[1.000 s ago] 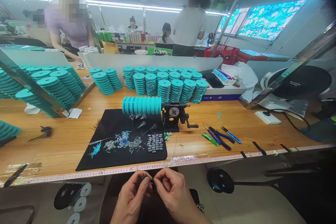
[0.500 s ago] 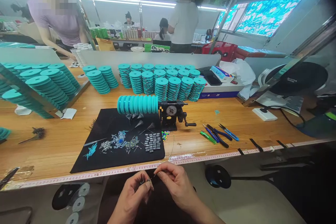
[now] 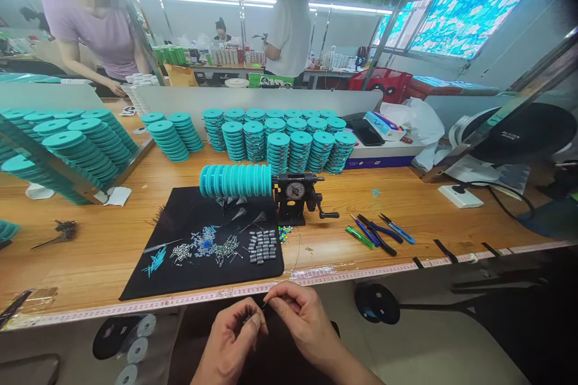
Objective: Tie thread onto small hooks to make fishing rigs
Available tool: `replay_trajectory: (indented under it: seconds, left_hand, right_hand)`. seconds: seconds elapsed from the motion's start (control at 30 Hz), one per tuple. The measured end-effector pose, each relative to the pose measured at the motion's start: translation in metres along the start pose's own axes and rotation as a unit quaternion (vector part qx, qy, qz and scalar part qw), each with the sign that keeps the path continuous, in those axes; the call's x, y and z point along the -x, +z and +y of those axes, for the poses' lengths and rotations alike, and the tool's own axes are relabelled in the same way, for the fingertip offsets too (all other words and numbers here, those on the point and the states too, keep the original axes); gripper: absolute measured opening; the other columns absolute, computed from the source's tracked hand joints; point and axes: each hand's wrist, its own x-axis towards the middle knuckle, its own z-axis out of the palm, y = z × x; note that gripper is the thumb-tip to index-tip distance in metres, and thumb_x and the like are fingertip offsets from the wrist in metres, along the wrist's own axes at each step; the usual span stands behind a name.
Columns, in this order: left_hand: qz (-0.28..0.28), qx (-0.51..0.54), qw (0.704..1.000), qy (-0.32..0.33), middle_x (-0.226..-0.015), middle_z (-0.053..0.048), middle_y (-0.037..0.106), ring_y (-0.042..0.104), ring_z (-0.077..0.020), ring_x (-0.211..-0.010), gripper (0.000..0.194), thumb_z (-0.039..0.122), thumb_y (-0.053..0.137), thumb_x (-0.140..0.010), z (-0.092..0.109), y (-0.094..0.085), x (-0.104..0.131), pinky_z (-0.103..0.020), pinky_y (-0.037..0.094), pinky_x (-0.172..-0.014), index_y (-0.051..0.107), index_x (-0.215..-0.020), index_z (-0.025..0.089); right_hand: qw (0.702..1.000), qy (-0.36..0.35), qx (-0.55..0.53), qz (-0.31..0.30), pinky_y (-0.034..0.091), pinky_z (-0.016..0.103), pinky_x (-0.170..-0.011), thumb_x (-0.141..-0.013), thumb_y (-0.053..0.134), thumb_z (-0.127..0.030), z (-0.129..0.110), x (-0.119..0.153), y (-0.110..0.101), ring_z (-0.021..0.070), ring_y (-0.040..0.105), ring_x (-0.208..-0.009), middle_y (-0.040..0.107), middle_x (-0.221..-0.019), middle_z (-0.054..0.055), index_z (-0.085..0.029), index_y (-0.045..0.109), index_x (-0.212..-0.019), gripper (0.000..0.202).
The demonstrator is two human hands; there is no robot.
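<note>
Just off the table's front edge, my left hand (image 3: 232, 337) is closed, thumb pressed against the curled fingers, around something small and dark that I cannot make out. Beside it my right hand (image 3: 300, 316) pinches thumb and forefinger together; a thin strand seems to show at the tips, too fine to name. Beyond the hands lies a black mat (image 3: 153, 277) with blue sleeves (image 3: 156, 259), small metal parts (image 3: 181, 252), clear bluish pieces (image 3: 204, 240), metal pins (image 3: 227, 248) and grey cylinders (image 3: 262, 246). A hand-cranked winder (image 3: 295, 195) carries a row of turquoise spools (image 3: 235, 181).
Pliers (image 3: 379, 231), a cutter (image 3: 397, 228) and a green-handled tool (image 3: 360, 237) lie right of the winder. Stacked turquoise spools (image 3: 298, 141) line the back. A measuring tape (image 3: 180, 299) runs along the front edge. Co-workers (image 3: 97, 36) are beyond the partition.
My hands stay close together in nearly the same pose; the left one has shifted slightly. A standing person in the background has moved left. The view has shifted a little.
</note>
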Motion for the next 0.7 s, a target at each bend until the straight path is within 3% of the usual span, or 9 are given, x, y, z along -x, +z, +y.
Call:
replay_trajectory:
  seconds: [0.1, 0.33, 0.5, 0.7]
  left_hand:
    - [-0.011, -0.02, 1.0, -0.007, -0.054, 0.002, 0.045, 0.041, -0.0137, -0.052, 0.043, 0.055, 0.056, -0.082, 0.002, 0.0, -0.001, -0.024, 0.032, -0.053, 0.059, -0.062, 0.017]
    - [0.044, 0.022, 0.999, -0.022, -0.052, 0.003, 0.044, 0.037, -0.0126, -0.05, 0.042, 0.055, 0.062, -0.077, 0.007, 0.007, -0.002, -0.024, 0.03, -0.051, 0.059, -0.06, 0.017]
    - [-0.009, 0.057, 0.997, -0.041, -0.054, 0.002, 0.048, 0.04, -0.012, -0.05, 0.041, 0.055, 0.063, -0.077, -0.003, 0.004, -0.008, -0.024, 0.033, -0.052, 0.059, -0.063, 0.016]
    - [-0.045, 0.118, 0.988, -0.087, -0.05, 0.003, 0.045, 0.035, -0.01, -0.049, 0.042, 0.052, 0.068, -0.074, -0.008, 0.01, -0.009, -0.022, 0.029, -0.048, 0.056, -0.056, 0.016]
  right_hand:
    - [0.999, 0.013, -0.029, -0.009, 0.047, 0.021, -0.063, -0.09, 0.06, -0.03, 0.001, -0.001, 0.0, 0.015, 0.061, -0.071, 0.068, -0.078, 0.003, -0.017, 0.073, -0.087, 0.019]
    - [0.99, 0.038, -0.129, -0.048, 0.046, 0.022, -0.063, -0.088, 0.065, -0.035, -0.003, -0.002, 0.002, 0.0132, 0.059, -0.066, 0.065, -0.071, 0.001, -0.017, 0.073, -0.086, 0.02]
    - [0.982, 0.042, -0.174, -0.064, 0.045, 0.024, -0.064, -0.084, 0.07, -0.037, 0.004, -0.004, 0.004, 0.0139, 0.059, -0.066, 0.065, -0.07, 0.002, -0.017, 0.075, -0.085, 0.021]
    - [0.995, 0.056, -0.049, -0.068, 0.019, 0.02, -0.046, -0.08, 0.072, -0.036, 0.014, -0.006, 0.0, 0.0067, 0.023, -0.05, 0.03, -0.054, -0.009, -0.015, 0.067, -0.075, 0.023]
